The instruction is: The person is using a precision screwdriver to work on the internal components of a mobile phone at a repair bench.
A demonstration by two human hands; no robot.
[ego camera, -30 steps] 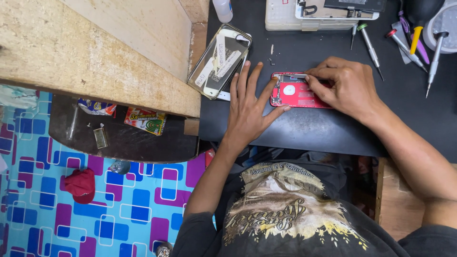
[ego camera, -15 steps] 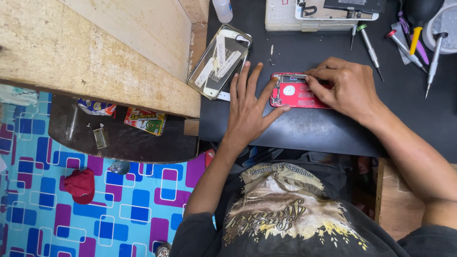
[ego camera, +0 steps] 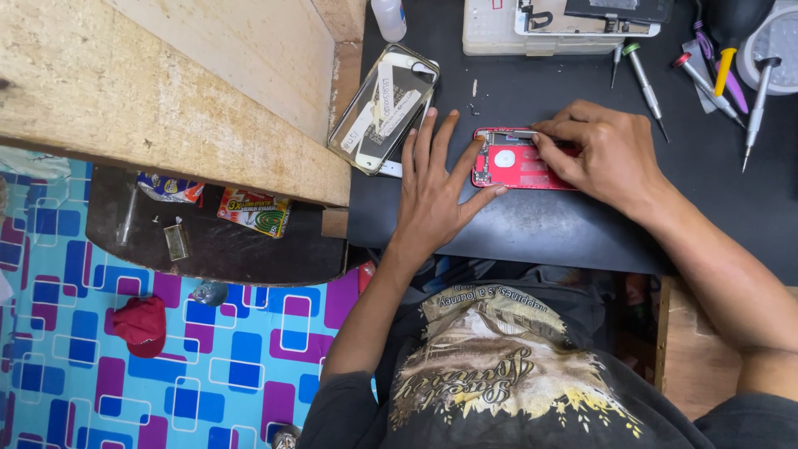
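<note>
Head view showed a black work mat bearing a red phone housing, long axis left-right. Left hand lay flat, fingers spread, bracing its left end; right hand pinched together over its upper edge, nearer.

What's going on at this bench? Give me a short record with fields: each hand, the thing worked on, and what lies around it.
left hand: flat on the black mat, fingertips against the red phone's left end
right hand: fingers resting on the phone's open inside
red phone body: lies opened on the mat, inner parts showing
black mat: covers the bench
clear phone case: left of the hands
screwdrivers: upper right, untouched
</note>
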